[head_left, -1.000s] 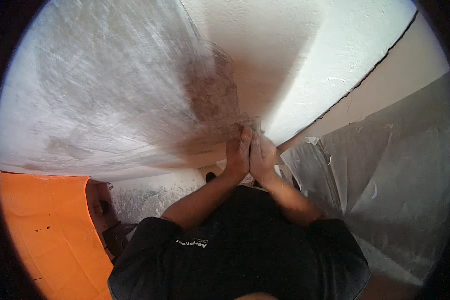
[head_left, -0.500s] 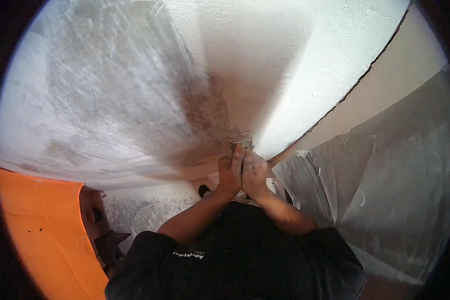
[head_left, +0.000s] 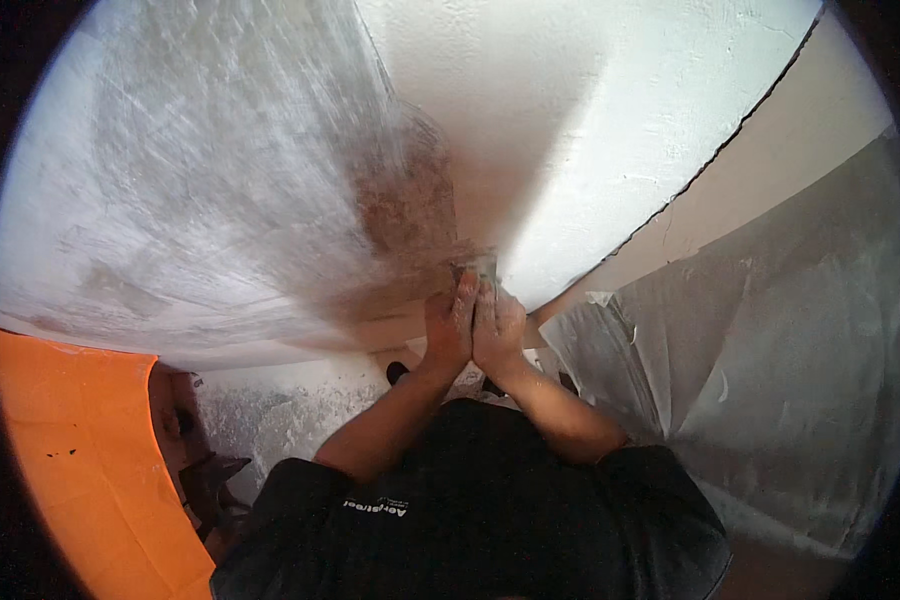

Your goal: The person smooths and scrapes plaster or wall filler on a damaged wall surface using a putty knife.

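Note:
My left hand [head_left: 447, 325] and my right hand [head_left: 497, 325] are pressed side by side against a white wall [head_left: 270, 180]. Both push a small grey-green sanding pad [head_left: 480, 266] flat onto the wall, just below a rough brown patch [head_left: 400, 200] where the coating is scraped off. Fingers of both hands cover most of the pad; only its top edge shows. My forearms rise from my dark shirt at the lower middle.
A smoother white wall [head_left: 650, 110] meets a beige floor strip [head_left: 800, 150] at the right. Grey plastic sheeting [head_left: 770, 380] covers the floor at the right. An orange surface [head_left: 80, 450] lies at the lower left beside dark objects [head_left: 210, 480].
Both hands with the pad have slid a little down the wall and back up near the brown patch. The view has shifted slightly.

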A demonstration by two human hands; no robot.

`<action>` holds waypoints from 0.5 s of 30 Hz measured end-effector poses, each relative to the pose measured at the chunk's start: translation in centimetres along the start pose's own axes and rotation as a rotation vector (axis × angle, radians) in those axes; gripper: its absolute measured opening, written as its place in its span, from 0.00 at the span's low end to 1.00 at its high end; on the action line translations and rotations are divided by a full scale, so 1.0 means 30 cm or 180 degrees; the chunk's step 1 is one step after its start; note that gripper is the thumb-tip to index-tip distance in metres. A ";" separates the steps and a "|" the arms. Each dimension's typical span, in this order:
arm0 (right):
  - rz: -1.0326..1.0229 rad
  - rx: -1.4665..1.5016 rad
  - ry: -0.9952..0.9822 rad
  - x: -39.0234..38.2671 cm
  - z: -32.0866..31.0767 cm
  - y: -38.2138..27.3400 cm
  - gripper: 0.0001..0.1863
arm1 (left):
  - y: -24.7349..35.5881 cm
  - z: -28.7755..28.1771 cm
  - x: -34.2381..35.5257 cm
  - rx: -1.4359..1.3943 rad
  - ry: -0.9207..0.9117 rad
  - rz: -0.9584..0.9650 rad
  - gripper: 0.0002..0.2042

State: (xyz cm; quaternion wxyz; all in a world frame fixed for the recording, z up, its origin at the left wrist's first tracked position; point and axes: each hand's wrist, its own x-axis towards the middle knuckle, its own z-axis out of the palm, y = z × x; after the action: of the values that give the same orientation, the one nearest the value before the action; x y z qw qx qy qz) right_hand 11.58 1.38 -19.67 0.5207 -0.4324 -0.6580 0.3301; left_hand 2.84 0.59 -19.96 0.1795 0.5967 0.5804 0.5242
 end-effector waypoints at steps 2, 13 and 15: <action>-0.0019 0.0097 0.0165 0.012 -0.007 -0.037 0.14 | 0.108 -0.008 0.006 -0.1370 0.0169 -0.1264 0.20; 0.0087 0.0441 0.0175 0.069 -0.008 -0.071 0.18 | 0.061 -0.015 0.051 -0.0983 0.0043 -0.0967 0.19; 0.0064 0.0264 0.0306 0.000 0.004 -0.033 0.18 | 0.046 -0.013 0.037 -0.0789 0.0035 -0.0492 0.19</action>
State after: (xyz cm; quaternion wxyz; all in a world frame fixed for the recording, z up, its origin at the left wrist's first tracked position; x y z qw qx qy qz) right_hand 11.24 0.98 -18.83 0.5658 -0.4324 -0.6136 0.3411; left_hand 2.94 1.06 -18.22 0.2885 0.5206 0.5565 0.5798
